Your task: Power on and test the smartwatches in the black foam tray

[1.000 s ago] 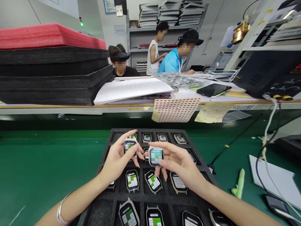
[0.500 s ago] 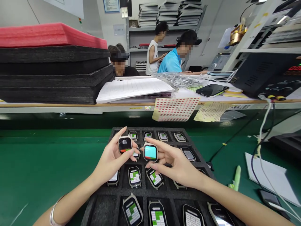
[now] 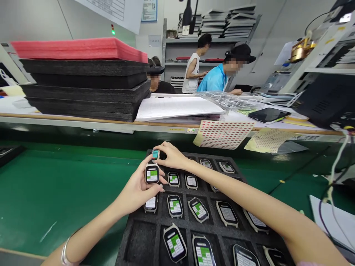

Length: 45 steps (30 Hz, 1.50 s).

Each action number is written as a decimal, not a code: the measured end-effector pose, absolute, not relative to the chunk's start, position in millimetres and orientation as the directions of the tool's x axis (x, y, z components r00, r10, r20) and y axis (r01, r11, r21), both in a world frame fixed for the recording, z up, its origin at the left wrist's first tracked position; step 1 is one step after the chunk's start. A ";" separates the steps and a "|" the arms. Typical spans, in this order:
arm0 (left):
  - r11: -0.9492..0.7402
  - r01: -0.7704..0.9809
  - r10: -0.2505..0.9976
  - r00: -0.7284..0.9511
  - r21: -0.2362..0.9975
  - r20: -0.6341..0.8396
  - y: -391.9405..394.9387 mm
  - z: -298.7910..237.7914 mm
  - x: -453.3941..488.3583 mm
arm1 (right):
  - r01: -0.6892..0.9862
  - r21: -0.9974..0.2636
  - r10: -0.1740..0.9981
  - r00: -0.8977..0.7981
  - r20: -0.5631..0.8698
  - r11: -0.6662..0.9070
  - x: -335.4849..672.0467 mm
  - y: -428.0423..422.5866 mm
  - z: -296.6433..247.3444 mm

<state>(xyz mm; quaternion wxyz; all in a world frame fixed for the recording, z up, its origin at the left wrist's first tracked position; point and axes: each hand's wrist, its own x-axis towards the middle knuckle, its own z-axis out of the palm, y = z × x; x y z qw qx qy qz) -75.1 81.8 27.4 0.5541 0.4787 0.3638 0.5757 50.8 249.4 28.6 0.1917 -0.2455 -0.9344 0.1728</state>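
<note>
My left hand (image 3: pixel 138 186) holds a strapless smartwatch (image 3: pixel 152 174) between thumb and fingers, its screen lit with a white and green grid. Just beyond it, at the far left corner of the black foam tray (image 3: pixel 140 240), my right hand (image 3: pixel 173 157) grips a second smartwatch (image 3: pixel 155 154) with a cyan screen. Whether that second watch touches its pocket I cannot tell. Several more smartwatches lie face up in the tray's pockets, among them a watch with a green and white grid (image 3: pixel 175 206) and a watch with a mostly white screen (image 3: pixel 227 213). My right forearm covers part of the tray.
A green work surface (image 3: pixel 69 192) surrounds the tray. Behind it a raised shelf carries stacked black foam (image 3: pixel 83 99) under red foam (image 3: pixel 77 50), papers (image 3: pixel 177 107) and a phone (image 3: pixel 269 115). Cables (image 3: pixel 331 177) hang at the right. Co-workers sit and stand beyond.
My right hand has carried the cyan-screen watch away and left to the tray's far corner. The left hand's watch has gone from dark text to a white and green grid. The view has turned left.
</note>
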 end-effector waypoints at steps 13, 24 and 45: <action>-0.432 0.658 0.902 0.327 0.617 0.283 122.8 9.3 -114.2 | 0.445 -0.243 0.484 -0.866 0.129 0.862 127.9 228.7 62.7; -0.507 0.861 0.862 0.507 0.051 0.001 140.2 41.9 -53.5 | 0.504 -0.182 0.506 -0.862 -0.037 0.845 171.1 203.6 47.5; -0.667 0.709 0.721 0.692 0.229 -0.044 162.0 49.5 -64.8 | 0.320 -0.713 0.487 -0.872 0.034 0.624 197.9 221.3 50.3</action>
